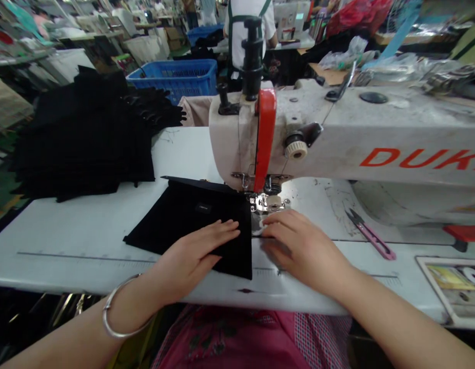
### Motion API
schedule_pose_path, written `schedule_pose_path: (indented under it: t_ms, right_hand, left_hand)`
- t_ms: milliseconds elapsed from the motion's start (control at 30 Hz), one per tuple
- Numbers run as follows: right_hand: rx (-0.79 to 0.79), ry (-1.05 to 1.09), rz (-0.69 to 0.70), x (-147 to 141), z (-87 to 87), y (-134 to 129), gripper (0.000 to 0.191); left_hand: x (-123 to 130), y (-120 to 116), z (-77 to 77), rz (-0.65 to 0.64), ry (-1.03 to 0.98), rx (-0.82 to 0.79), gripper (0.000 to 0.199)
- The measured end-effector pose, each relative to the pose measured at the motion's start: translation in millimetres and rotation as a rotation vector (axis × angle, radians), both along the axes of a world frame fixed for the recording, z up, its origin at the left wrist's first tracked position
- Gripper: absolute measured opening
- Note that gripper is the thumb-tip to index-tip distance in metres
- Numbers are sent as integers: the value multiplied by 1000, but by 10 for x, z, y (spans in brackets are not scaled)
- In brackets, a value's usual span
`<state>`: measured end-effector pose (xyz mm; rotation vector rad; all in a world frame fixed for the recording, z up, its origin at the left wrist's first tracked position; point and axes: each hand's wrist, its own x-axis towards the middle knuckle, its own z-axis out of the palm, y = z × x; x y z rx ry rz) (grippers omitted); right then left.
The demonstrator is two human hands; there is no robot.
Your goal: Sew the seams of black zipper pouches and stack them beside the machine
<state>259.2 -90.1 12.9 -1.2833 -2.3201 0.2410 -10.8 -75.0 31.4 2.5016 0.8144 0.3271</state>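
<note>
A black fabric piece [164, 220] with a small dark label lies on the white sewing table, its right edge along the presser foot [262, 204] of the sewing machine [333, 133]. My left hand [197, 251] rests flat on the fabric, fingers stretched toward the needle area. My right hand [299, 246] is just right of the fabric, beside the metal plate under the foot. Its fingers are bent, with the fingertips close together at the plate, slightly blurred. Whether anything is between them is hidden.
A tall stack of black fabric pieces [83, 138] stands at the table's left. Pink-handled thread snips [370, 233] lie to the right, near loose threads. Behind the table are a blue plastic basket [176, 77] and a person in an apron [237, 31].
</note>
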Motion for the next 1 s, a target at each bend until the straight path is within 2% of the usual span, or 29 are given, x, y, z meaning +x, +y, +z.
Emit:
schedule_pose_path:
  t_ms: [100, 167, 233, 333, 433, 500, 567, 667, 767, 1000]
  right_hand:
    - [-110, 92, 101, -83, 30, -375, 29]
    - [-108, 95, 118, -154, -8, -541, 38]
    - [-66, 90, 127, -213, -69, -620, 33]
    - [-30, 78, 154, -257, -147, -635, 23]
    - [-18, 82, 184, -265, -180, -623, 15]
    - [-1, 108, 192, -265, -180, -620, 12]
    - [8, 130, 201, -265, -176, -622, 14]
    - [8, 151, 225, -261, -183, -629, 17]
    - [3, 164, 245, -258, -203, -638, 18]
    - [7, 166, 200, -291, -184, -621, 15]
  left_hand:
    - [-46, 36, 55, 248, -127, -58, 43]
    - [-47, 48, 106, 340, -164, -44, 38]
    - [-21, 44, 149, 271, -137, 11, 39]
    - [53, 3, 162, 15, -9, 174, 49]
    - [129, -52, 96, -183, 162, 354, 57]
    - [167, -80, 25, -243, 243, 415, 58]
    - [194, -99, -44, -261, 282, 429, 57]
    - [227, -125, -106, -224, 288, 436, 52]
    - [254, -149, -119, -189, 302, 434, 53]
    - [224, -68, -172, -220, 303, 428, 56]
